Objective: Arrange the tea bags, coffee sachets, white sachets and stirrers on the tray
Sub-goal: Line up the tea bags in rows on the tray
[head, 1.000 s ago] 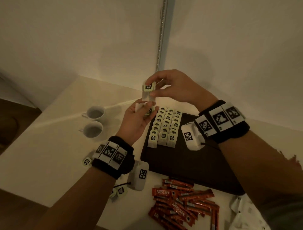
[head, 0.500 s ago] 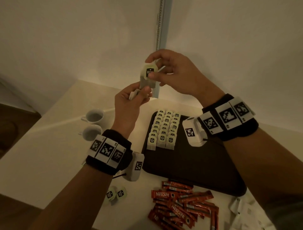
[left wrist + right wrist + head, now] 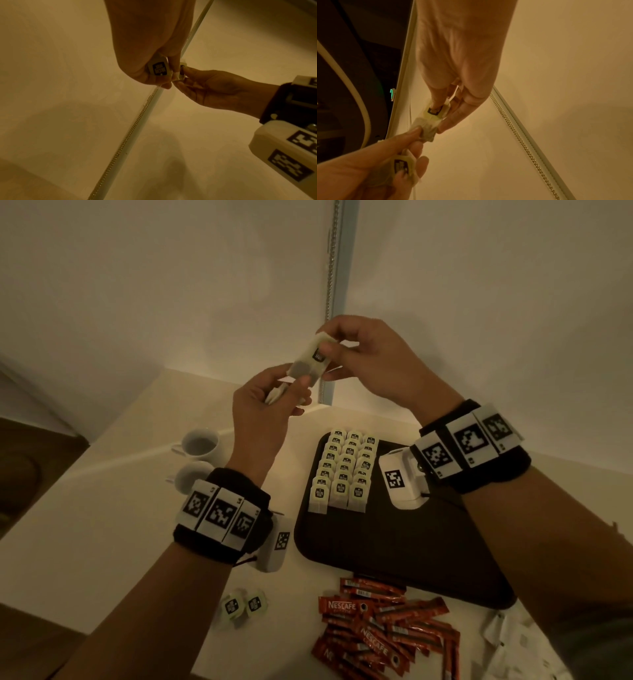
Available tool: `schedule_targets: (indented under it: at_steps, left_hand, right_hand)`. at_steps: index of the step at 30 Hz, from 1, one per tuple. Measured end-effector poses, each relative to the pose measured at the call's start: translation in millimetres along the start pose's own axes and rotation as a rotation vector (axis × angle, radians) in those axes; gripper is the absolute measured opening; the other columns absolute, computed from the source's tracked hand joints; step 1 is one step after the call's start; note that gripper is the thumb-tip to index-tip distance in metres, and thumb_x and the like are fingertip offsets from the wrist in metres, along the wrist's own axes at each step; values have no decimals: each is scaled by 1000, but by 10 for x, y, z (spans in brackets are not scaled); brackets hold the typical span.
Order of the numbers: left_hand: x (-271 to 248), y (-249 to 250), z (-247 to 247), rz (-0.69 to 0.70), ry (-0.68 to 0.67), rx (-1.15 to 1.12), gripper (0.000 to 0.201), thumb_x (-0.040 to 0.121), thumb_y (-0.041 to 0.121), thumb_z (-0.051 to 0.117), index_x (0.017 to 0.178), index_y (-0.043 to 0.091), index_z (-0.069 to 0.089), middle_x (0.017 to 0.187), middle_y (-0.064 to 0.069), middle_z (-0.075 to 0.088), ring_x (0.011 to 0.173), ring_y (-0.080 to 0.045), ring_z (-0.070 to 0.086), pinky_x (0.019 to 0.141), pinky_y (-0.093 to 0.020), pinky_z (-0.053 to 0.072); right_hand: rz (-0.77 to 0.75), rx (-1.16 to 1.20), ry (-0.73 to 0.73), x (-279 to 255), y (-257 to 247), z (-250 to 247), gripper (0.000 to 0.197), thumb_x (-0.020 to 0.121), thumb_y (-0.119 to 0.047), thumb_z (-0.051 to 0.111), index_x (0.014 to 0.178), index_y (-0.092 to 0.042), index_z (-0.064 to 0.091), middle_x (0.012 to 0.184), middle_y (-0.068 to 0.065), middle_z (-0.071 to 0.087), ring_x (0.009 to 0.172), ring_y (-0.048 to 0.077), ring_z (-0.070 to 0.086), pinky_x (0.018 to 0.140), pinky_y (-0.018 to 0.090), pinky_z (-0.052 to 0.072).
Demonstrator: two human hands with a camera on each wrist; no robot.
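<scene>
Both hands are raised above the table's back edge. My right hand (image 3: 324, 348) pinches a tea bag (image 3: 312, 360) by its tagged top; the bag lies tilted. My left hand (image 3: 291, 386) holds the lower end of that bag and grips another tea bag (image 3: 400, 166) in its curled fingers. Three rows of tea bags (image 3: 344, 470) stand on the far left part of the dark tray (image 3: 394, 546). Red coffee sachets (image 3: 383, 635) lie heaped in front of the tray. White sachets (image 3: 513, 642) lie at the bottom right.
Two white cups (image 3: 200, 441) stand left of the tray. Two loose tea bags (image 3: 241, 606) lie near the table's front, under my left forearm. A wall with a vertical rail and bead chain (image 3: 330, 268) rises right behind the hands.
Both hands have lifted from just above the tray's tea bag rows toward the wall. The tea bag in my right hand has tipped from upright to slanted, and my left fingers now hold its lower end.
</scene>
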State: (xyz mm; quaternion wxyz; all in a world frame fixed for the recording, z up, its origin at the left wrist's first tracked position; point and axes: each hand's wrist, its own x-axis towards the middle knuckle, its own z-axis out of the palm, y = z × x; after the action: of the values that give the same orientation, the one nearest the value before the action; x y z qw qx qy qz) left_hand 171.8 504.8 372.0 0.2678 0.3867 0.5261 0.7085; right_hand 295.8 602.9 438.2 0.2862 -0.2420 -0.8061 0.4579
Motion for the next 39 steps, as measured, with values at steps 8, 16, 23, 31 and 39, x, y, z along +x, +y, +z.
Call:
schedule_targets:
  at_steps: [8,16,23,31,39]
  left_hand:
    - [-38,8,61,-61,-43,-70,13,86,9,67,96,18,67,67,5,69,64,-13,65,57,-22,50]
    - [-67,32,119,-68,-68,-95,14,87,9,66,98,17,67,73,3,69,66,-15,65,59,-24,51]
    - [-82,31,133,-70,-58,-137,12,88,8,63,88,19,69,71,4,69,66,-15,65,59,-23,50]
    - [-157,27,204,-134,-46,-219,10,89,9,61,88,17,67,73,2,67,66,-13,65,60,-22,50]
    - [-147,-8,175,-156,-47,-259,6,87,15,65,92,18,67,77,4,70,68,-14,65,62,-23,50]
  right_hand:
    - [-152,-221,100,0,-129,-60,7,86,-16,65,92,-14,67,85,5,66,76,20,64,60,33,57]
    - [-140,-292,91,14,-169,-108,13,89,-16,60,99,-13,67,91,2,66,80,18,66,71,29,57]
    - [-191,-440,34,-10,-226,-127,24,84,-25,68,100,-7,67,92,2,66,75,3,54,65,5,40]
    - [-189,-492,-24,-1,-234,-106,23,83,-22,69,99,-6,67,88,3,66,76,11,58,62,6,42]
    - [-139,-448,37,2,-261,-136,17,84,-23,68,93,-8,68,74,-12,58,68,3,54,61,10,45]
